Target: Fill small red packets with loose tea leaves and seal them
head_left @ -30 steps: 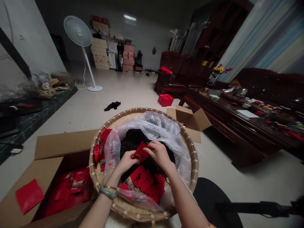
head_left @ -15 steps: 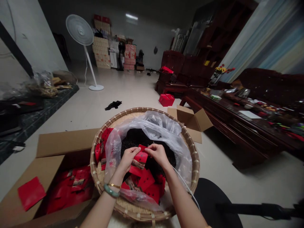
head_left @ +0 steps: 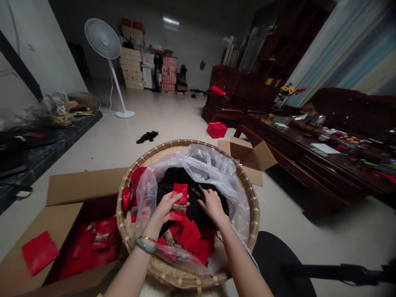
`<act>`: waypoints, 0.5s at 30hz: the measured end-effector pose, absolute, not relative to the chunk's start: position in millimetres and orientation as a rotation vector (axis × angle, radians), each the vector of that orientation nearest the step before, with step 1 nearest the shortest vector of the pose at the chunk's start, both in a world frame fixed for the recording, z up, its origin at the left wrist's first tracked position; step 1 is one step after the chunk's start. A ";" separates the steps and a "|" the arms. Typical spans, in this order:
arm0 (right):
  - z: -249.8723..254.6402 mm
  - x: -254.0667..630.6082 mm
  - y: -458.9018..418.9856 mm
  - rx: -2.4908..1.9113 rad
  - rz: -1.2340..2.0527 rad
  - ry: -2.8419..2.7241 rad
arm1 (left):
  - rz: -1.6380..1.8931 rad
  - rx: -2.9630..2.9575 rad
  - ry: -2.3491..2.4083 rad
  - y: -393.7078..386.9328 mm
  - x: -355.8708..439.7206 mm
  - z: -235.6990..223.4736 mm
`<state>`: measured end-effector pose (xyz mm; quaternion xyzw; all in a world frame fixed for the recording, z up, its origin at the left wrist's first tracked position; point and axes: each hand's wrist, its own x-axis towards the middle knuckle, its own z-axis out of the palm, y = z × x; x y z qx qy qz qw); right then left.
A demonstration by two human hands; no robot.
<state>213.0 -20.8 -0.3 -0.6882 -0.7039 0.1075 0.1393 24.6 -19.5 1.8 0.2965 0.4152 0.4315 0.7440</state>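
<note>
1. From my remote station, I see the left hand (head_left: 167, 207) pinching a flat, rectangular red packet (head_left: 180, 190) between thumb and fingers, over the basket's middle; a printed band crosses its lower part.
2. The right hand (head_left: 214, 205) curls its fingers around a slender tool (head_left: 196, 192), whose two thin prongs point away over black, shredded-looking material (head_left: 171, 177); the exact fingertip contact I cannot tell.
3. A smooth green bangle (head_left: 144, 246) and a narrow gold-coloured bracelet (head_left: 149, 238) circle the left wrist.
4. Crumpled, translucent plastic sheeting (head_left: 236, 198) lines a round woven basket (head_left: 254, 206) with a bound rim. More red packets (head_left: 190, 235) lie within the lining, nearest the wearer.
5. The room has a pale, glossy floor (head_left: 114, 140), a dark polished wooden table (head_left: 272, 142) and a striped curtain (head_left: 346, 62). Stacked cartons (head_left: 132, 68) stand at the far wall, a white pedestal fan (head_left: 103, 39) nearer.
6. I note obstacles around the basket: a large cardboard box (head_left: 86, 183) of red packets at left, a small open carton (head_left: 264, 156) beyond its right rim, and a black disc-shaped base (head_left: 275, 260) at right.
</note>
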 end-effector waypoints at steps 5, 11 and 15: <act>-6.2 219.7 -20.2 -2.158 0.275 -2.067 | 0.931 0.633 0.907 -22.5 25.7 0.6; -8.4 223.5 -14.4 -2.189 0.367 -2.039 | 0.941 0.690 0.930 -24.2 25.0 -2.5; -8.8 222.8 -15.3 -2.162 0.359 -2.078 | 0.936 0.701 0.937 -24.8 25.1 -3.3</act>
